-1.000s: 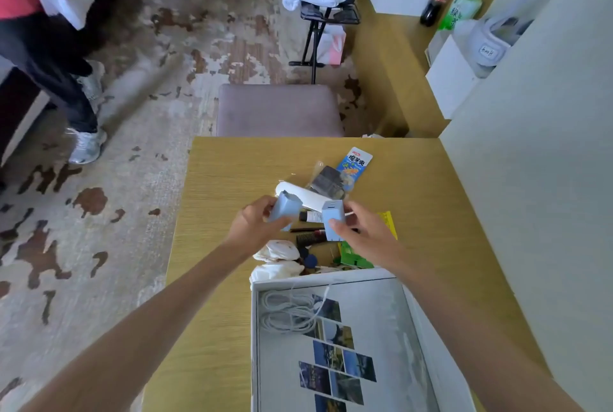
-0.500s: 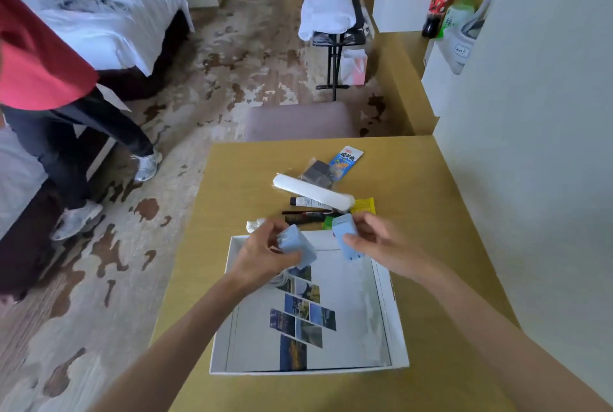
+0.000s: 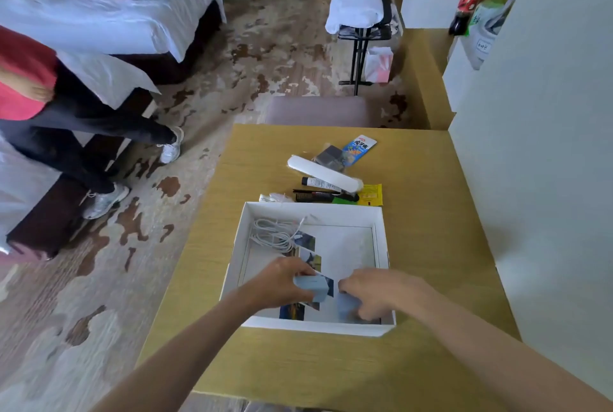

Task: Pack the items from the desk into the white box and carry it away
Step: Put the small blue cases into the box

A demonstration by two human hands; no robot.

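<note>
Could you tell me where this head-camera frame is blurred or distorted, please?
Head view: left hand and right hand are slightly motion-smeared inside the white box; the bed and carpet look soft; wide-angle bending curves the desk edges.

Wooden desk (image 3: 431,245) bears white box (image 3: 315,209); clutter (image 3: 331,179) behind.

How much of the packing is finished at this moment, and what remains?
Done: a white cable already lies in the white box. In hand: the left hand and the right hand each hold a pale blue block low inside the box. Left: the white roll, tube, comb and snack packets remain on the desk; carrying has not begun.
</note>
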